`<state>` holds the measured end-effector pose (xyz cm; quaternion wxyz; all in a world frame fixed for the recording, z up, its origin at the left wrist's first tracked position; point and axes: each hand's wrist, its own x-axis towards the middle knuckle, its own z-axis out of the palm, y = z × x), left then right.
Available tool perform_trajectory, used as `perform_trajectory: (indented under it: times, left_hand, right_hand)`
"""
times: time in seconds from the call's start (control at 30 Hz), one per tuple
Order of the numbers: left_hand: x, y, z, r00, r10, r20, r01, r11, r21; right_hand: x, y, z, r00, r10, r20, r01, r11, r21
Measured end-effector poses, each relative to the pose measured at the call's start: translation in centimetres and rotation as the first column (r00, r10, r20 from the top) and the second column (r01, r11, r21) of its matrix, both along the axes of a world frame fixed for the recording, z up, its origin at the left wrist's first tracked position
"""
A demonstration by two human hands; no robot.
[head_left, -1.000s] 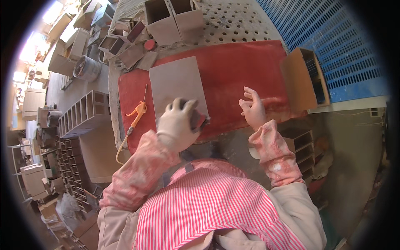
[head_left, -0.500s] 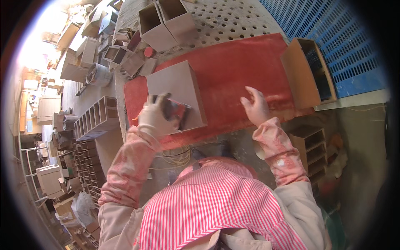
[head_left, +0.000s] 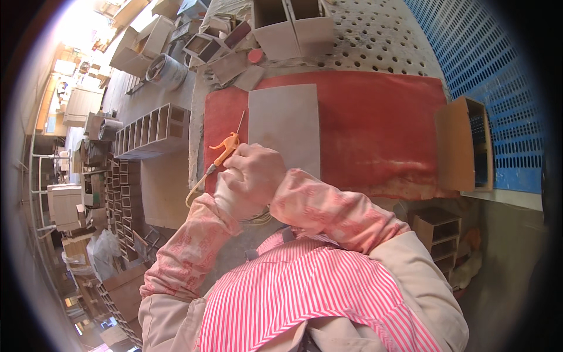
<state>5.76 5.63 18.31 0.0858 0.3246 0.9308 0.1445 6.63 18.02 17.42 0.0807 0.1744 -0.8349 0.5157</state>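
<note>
My right hand (head_left: 261,170) reaches across my body and lies over my left hand. Its curled fingers close on the handle of an orange air blow gun (head_left: 226,148), whose thin metal nozzle points away from me and whose pale hose trails toward me. The gloved left hand (head_left: 230,196) is just beneath, its fingers mostly covered, so their hold cannot be made out. Beside both hands is a grey box (head_left: 285,114), flat face up, on a red mat (head_left: 375,135). The black-and-red sander does not show.
Beyond the mat are two open-topped boxes (head_left: 278,38) on a perforated tabletop (head_left: 375,35). An open wooden box (head_left: 460,144) stands right, by a blue slatted panel (head_left: 504,88). A divided rack (head_left: 152,132) and a bucket (head_left: 164,71) are left, a shelved unit (head_left: 437,232) lower right.
My right hand has come from above the mat over to the left and onto the blow gun. The sander, earlier under my left hand on the box, is out of sight. The view has shifted.
</note>
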Motion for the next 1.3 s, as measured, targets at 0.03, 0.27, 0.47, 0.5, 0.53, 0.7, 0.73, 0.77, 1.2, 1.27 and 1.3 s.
perform_trajectory:
  times: [0.03, 0.27, 0.47, 0.5, 0.53, 0.7, 0.73, 0.77, 1.2, 1.27, 1.3]
  left_hand:
    - [0.5, -0.2, -0.3, 1.0, -0.03, -0.008, 0.03, 0.999, 0.025]
    - [-7.9, 1.3, -3.1, 0.994, 0.108, 0.001, -0.105, 0.972, -0.209]
    - [-2.2, -2.5, -2.8, 0.997, 0.015, 0.078, -0.017, 1.0, 0.025]
    - [-1.8, -2.9, -2.7, 0.988, -0.006, 0.153, -0.015, 0.99, 0.139]
    - [-2.2, -2.9, -2.9, 0.994, -0.071, 0.085, 0.052, 0.977, 0.209]
    - [-6.1, -1.4, -3.4, 0.996, 0.073, 0.055, -0.054, 0.956, -0.29]
    - [-5.8, -1.2, -3.3, 0.998, 0.066, -0.024, -0.07, 0.945, -0.319]
    - [-5.3, -1.0, -3.1, 0.993, 0.059, -0.102, -0.091, 0.934, -0.346]
    - [-6.7, -4.1, -1.5, 0.96, 0.277, 0.032, -0.266, 0.944, -0.193]
    - [-4.6, -6.0, 0.2, 0.998, 0.044, -0.051, -0.043, 0.999, 0.027]
    - [-3.8, -6.7, 1.0, 0.997, -0.058, -0.041, 0.06, 0.996, 0.061]
  right_hand:
    - [0.3, 0.3, -0.4, 0.997, -0.017, -0.07, 0.016, 1.0, -0.011]
    - [-6.5, 1.7, -2.8, 0.973, -0.166, -0.159, 0.157, 0.985, -0.066]
    - [-0.3, -2.9, -2.5, 0.962, -0.169, -0.216, 0.147, 0.983, -0.112]
    - [0.0, -2.0, -2.6, 0.956, -0.201, -0.212, 0.182, 0.978, -0.106]
    - [-0.3, -0.9, -2.8, 0.953, -0.212, -0.215, 0.196, 0.976, -0.094]
    - [-5.9, 0.2, -3.1, 0.949, -0.224, -0.222, 0.202, 0.972, -0.119]
    - [-5.9, -1.0, -3.1, 0.962, -0.165, -0.217, 0.153, 0.986, -0.071]
    - [-5.3, -2.5, -3.1, 0.959, -0.133, -0.249, 0.124, 0.991, -0.051]
    - [-7.1, -2.2, -3.1, 0.968, -0.063, -0.243, 0.051, 0.997, -0.056]
    - [-4.8, -2.5, -3.8, 0.988, 0.025, -0.15, -0.051, 0.984, -0.172]
    - [-3.8, -1.7, -4.4, 0.974, -0.097, -0.204, 0.052, 0.976, -0.213]
